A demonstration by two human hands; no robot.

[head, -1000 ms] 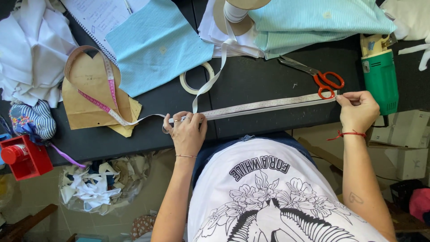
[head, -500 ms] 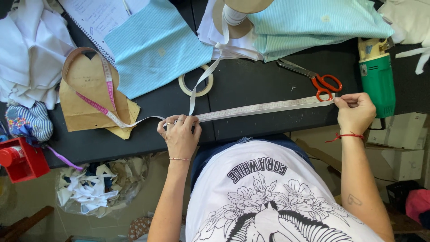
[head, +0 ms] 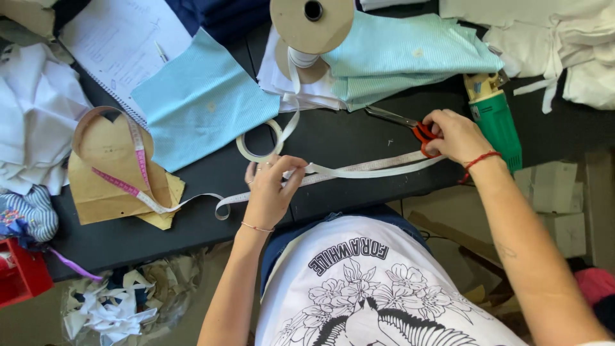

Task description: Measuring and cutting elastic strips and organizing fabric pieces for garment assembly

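The left hand lay with its fingers curled down over the white tape strip, pinning it flat against the black table, apparently to hold a measured point. The right hand had its fingers closed round the orange handles of the scissors; the blades pointed away from the strip, toward the tape spool.

Positions relative to the strip:

- The strip ran along the near table edge between both hands, and a length of it rose past a loose tape loop to the spool beyond (the feed source, so slack stayed available).
- The measuring tape continued outward from the left hand over a brown paper pattern, probably kept parallel for gauging length.
- Light blue fabric lay beyond the strip, a green tool at its right end.

Change from the earlier frames: the right hand, formerly pinching the strip's right end taut, had released it and moved to the scissors. The strip now lay slack and slightly bowed. The left hand remained on its holding point.
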